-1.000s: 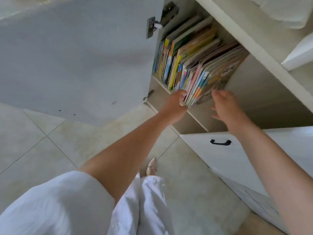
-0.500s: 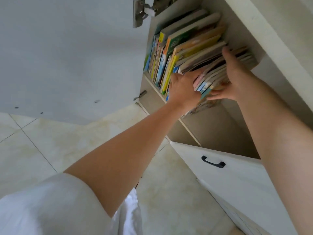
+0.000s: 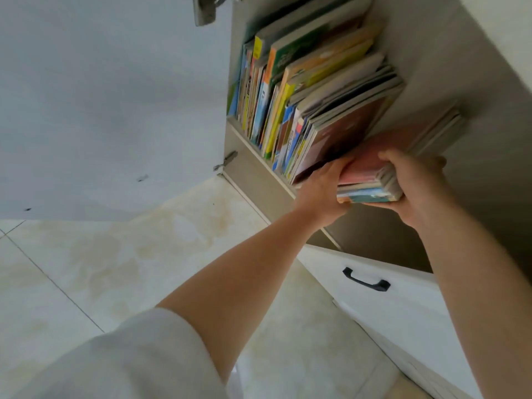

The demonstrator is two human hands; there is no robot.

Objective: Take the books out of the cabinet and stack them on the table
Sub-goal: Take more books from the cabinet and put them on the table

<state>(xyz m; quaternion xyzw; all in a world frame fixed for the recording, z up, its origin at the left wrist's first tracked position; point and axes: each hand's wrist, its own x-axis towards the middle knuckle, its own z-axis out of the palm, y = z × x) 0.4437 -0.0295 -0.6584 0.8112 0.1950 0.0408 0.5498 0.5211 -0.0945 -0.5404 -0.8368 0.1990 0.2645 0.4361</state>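
A row of thin colourful books (image 3: 290, 90) stands leaning on the shelf of the open cabinet (image 3: 259, 168). A bundle of several of these books (image 3: 371, 180), reddish cover on top, is tilted and partly pulled out past the shelf edge. My left hand (image 3: 322, 191) grips the bundle's left side, fingers tucked between it and the books that stay on the shelf. My right hand (image 3: 417, 185) clamps the bundle's spines from the right. The bundle's far end still lies inside the cabinet.
The white cabinet door (image 3: 100, 110) hangs open on the left. A second white door with a black handle (image 3: 365, 280) stands open below right of my arms. Pale floor tiles (image 3: 144, 254) lie beneath. My white sleeve (image 3: 129, 361) fills the lower left.
Both hands have closed on a bundle from the right end of the row and drawn it outward and down, leaving a gap to the remaining books. The camera has come closer.
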